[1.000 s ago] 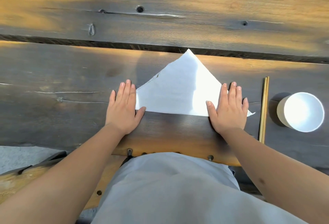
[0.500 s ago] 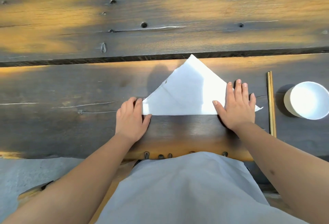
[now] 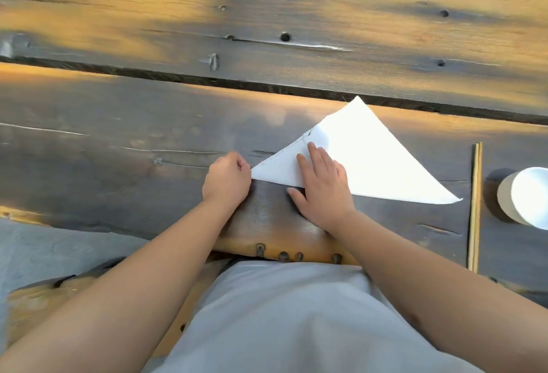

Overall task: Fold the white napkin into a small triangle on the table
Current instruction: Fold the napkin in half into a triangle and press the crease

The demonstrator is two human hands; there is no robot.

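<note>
1. Napkin (image 3: 370, 162): a white triangle lying flat on the table (image 3: 118, 141), its long folded edge toward the near edge and its apex pointing at the gap between the planks.
2. Left hand (image 3: 226, 178): curled closed at the napkin's left corner, apparently pinching that corner. The fingertips are tucked under, so the grasp itself cannot be confirmed.
3. Right hand (image 3: 321, 186): open and flat, palm down on the left half of the napkin, gripping nothing. It probably pins the sheet so that the left corner can be lifted without the whole triangle sliding.
4. Judged step: one diagonal fold is done. The next fold, carrying the left corner across to the right corner, would halve the triangle and give the small shape required.
5. Chopsticks (image 3: 475, 206): a pair lying parallel, just beside the napkin's right corner but apart from it, running toward the near edge.
6. Cup (image 3: 525, 197): white, standing right of the chopsticks, partly cut off by the frame.
7. Obstruction: neither stands in the fold's path, though the corner being carried over lands near the chopsticks.
</note>
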